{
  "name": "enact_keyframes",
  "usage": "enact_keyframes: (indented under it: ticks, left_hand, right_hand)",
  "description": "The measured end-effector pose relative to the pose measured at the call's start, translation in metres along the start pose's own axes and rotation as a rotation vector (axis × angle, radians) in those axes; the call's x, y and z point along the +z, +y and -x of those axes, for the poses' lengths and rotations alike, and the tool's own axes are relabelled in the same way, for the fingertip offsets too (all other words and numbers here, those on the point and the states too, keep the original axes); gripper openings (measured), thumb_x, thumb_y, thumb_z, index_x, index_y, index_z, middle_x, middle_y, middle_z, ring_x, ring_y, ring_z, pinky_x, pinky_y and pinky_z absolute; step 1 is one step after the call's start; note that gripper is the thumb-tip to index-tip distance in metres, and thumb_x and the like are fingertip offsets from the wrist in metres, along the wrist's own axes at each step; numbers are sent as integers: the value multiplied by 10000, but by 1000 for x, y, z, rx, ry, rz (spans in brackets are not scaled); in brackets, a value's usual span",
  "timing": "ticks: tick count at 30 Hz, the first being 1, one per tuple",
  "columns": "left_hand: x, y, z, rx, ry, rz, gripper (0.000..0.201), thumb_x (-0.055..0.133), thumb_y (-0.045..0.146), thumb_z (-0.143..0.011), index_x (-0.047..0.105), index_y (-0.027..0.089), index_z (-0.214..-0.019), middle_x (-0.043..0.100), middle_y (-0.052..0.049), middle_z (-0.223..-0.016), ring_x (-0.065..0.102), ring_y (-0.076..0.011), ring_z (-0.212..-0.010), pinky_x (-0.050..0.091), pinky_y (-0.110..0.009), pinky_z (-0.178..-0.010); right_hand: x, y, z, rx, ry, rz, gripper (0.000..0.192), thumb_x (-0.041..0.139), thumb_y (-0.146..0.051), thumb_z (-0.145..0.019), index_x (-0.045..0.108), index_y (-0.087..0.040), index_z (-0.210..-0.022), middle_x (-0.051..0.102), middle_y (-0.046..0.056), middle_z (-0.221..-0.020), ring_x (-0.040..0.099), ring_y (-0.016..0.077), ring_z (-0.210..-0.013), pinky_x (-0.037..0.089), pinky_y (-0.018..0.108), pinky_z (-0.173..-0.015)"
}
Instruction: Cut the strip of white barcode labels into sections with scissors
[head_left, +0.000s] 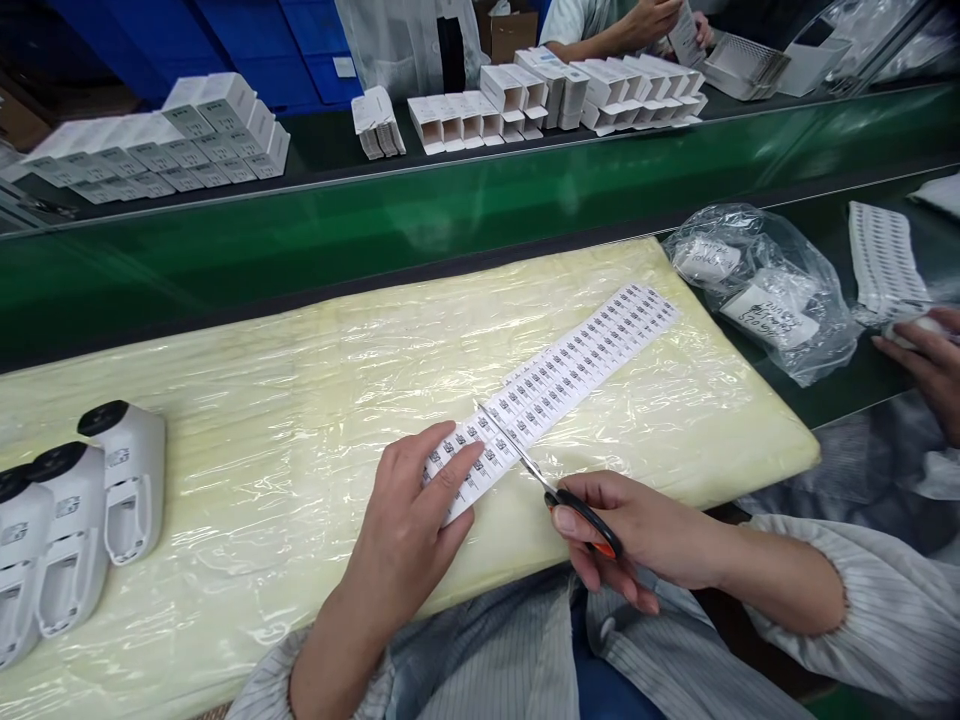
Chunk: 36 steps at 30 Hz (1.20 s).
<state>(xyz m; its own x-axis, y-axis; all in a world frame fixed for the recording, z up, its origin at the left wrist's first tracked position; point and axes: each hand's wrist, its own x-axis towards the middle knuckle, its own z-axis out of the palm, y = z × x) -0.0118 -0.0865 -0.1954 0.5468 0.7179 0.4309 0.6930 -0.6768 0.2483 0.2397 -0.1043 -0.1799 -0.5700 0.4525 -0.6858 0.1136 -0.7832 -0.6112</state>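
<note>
A long white sheet of printed labels [577, 365] lies slantwise on a yellow plastic-wrapped pad [300, 400]. My left hand [416, 510] grips its near end, fingers on top and thumb at the lower edge. In my right hand [622, 530] is a pair of scissors [536, 470] with black and orange handles. The blades reach across the sheet just beyond my left fingertips, one blade lying over the labels. How far the paper is cut through, I cannot tell.
White device housings [135, 480] stand at the left. A clear plastic bag [772, 290] and another label sheet [889, 255] lie to the right, near another person's hand [930, 360]. White boxes [217, 125] line the conveyor behind; a co-worker's hands [660, 20] hold paper there.
</note>
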Motion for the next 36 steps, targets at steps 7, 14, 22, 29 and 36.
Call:
enact_keyframes:
  ticks: [7, 14, 22, 29, 36]
  left_hand:
    - [-4, 2, 1, 24, 44, 5, 394, 572, 64, -907, 566, 139, -1294, 519, -188, -1332, 522, -289, -1173, 483, -432, -941]
    - [-21, 39, 9, 104, 70, 79, 514, 646, 52, -861, 571, 182, -1353, 488, -175, -1406, 487, -322, -1218, 479, -486, -993]
    - [-9, 25, 9, 87, 64, 31, 536, 593, -3, -872, 546, 231, -1352, 474, -157, -1442, 513, -307, -1243, 482, -457, -994]
    - [-11, -21, 22, -88, 39, -33, 367, 533, 200, -952, 583, 301, -1301, 503, -112, -1450, 566, -317, -1216, 582, -410, -841]
    - [2, -24, 18, -91, 5, -33, 526, 511, 253, -972, 475, 422, -1469, 532, -77, -1428, 583, -307, -1198, 583, -409, -872]
  right_hand:
    - [4, 2, -3, -84, 47, -1, 617, 755, -725, -708, 454, -198, -819, 643, -25, -629, 441, 50, -354, 362, 161, -310]
    - [18, 1, -3, -425, 148, -265, 618, 985, -385, -542, 528, -192, -910, 587, -47, -800, 587, 89, -693, 533, 225, -674]
    - [-18, -24, 9, -608, 415, -127, 498, 935, -352, -569, 527, -192, -805, 552, -61, -672, 531, 82, -519, 456, 215, -487]
    - [-135, -84, 31, -768, 1069, 133, 497, 862, -438, -577, 470, -220, -792, 497, -69, -595, 442, 90, -482, 352, 250, -466]
    - [-182, -94, 2, -683, 1288, 290, 333, 820, -275, -604, 550, -189, -778, 627, 14, -730, 560, 166, -668, 399, 288, -618]
